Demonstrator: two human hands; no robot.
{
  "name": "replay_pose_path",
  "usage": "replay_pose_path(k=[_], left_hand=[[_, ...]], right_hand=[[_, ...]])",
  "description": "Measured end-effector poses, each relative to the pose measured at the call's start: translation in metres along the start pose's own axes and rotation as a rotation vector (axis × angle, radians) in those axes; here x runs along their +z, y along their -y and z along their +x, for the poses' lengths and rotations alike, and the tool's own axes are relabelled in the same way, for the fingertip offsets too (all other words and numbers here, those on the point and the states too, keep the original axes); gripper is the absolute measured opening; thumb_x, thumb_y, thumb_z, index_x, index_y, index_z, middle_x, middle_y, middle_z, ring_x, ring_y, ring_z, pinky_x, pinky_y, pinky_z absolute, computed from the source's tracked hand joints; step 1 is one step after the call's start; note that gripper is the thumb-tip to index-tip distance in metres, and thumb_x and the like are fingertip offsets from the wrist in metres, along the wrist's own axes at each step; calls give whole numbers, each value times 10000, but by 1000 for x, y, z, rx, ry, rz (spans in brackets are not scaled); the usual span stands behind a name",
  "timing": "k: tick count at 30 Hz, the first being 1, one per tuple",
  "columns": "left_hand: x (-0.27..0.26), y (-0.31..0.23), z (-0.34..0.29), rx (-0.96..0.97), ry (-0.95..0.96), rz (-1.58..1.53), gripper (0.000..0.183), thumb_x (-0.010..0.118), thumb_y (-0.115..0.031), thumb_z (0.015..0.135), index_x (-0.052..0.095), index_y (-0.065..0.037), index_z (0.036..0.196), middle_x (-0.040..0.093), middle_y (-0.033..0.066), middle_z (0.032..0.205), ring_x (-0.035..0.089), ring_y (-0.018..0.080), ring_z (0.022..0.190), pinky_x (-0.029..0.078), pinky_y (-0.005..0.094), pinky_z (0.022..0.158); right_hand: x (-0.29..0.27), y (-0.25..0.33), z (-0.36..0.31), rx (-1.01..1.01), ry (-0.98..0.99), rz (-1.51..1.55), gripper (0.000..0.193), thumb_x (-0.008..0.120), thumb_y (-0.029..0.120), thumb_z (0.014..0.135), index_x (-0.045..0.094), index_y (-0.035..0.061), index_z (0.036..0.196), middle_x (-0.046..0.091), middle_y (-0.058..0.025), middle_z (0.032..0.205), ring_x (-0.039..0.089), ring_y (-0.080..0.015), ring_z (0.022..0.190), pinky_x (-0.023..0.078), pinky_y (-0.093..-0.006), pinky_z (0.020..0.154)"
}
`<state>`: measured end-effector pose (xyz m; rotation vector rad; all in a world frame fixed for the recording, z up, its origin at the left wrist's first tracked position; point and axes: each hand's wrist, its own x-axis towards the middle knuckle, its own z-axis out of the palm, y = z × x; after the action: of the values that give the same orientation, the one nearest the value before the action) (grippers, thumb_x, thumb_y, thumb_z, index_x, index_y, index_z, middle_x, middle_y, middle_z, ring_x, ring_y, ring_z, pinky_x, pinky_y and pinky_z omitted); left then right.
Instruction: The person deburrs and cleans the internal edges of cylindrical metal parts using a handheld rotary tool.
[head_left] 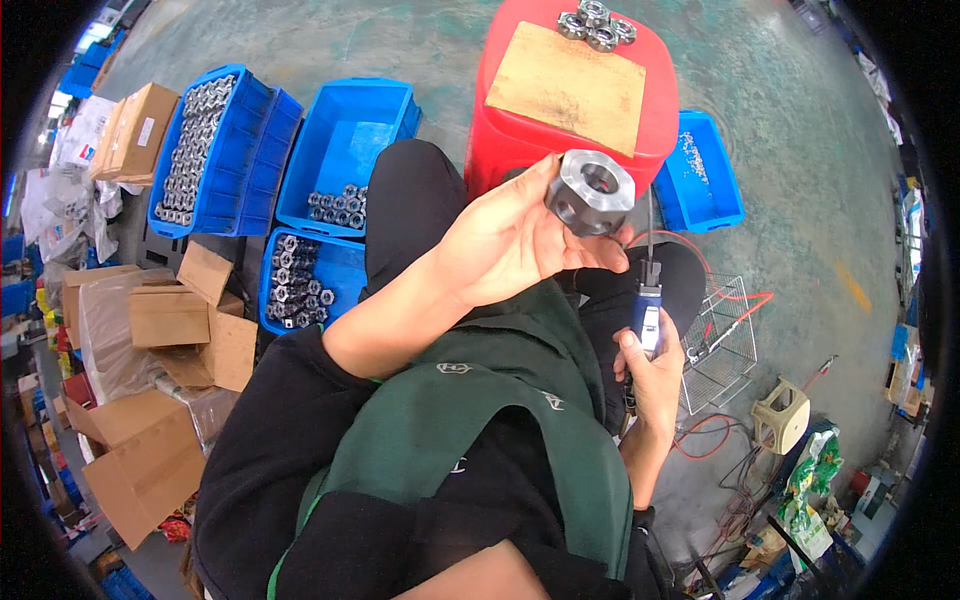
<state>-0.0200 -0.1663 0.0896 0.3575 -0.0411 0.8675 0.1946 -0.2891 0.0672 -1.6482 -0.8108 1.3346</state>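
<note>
In front of my body, my left hand (515, 235) grips a large steel hex nut (583, 212). Its round bore faces up, and a hole shows in one side face. My right hand (655, 370) is wrapped round a slim blue handheld tool (648, 305), held upright just right of and below the nut. A thin dark rod (651, 225) rises from the tool's black head, passing close beside the nut; whether they touch I cannot tell. Beyond the nut, a tan board (570, 85) lies on a red plastic stool or drum (490, 140), with several more nuts (600, 38) at its far edge.
On the left, blue bins (240, 185) hold rows of nuts, beside open cardboard boxes (150, 450). A blue tray (715, 215) with small bits stands right of the red support. Near my right leg are a wire basket (735, 350), orange hose (745, 296) and beige step stool (785, 415).
</note>
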Motion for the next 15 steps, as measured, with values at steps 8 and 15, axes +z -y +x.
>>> replay_pose_path(k=[8,15], left_hand=[[-5,1,11,-152,88,-328,620,215,-494,989,517,5,1200,622,184,1031,627,281,816,463,428,861],[5,1,15,-185,-55,-206,545,241,-417,985,480,37,1170,548,78,736,519,177,496,441,344,720]], right_hand=[[-7,-2,0,-7,-24,-9,659,751,195,790,419,-41,1308,556,-16,724,513,-81,524,405,-206,459],[-14,-8,3,-11,-7,-48,646,718,205,817,388,-43,1314,614,-79,824,529,-91,528,417,-214,442]])
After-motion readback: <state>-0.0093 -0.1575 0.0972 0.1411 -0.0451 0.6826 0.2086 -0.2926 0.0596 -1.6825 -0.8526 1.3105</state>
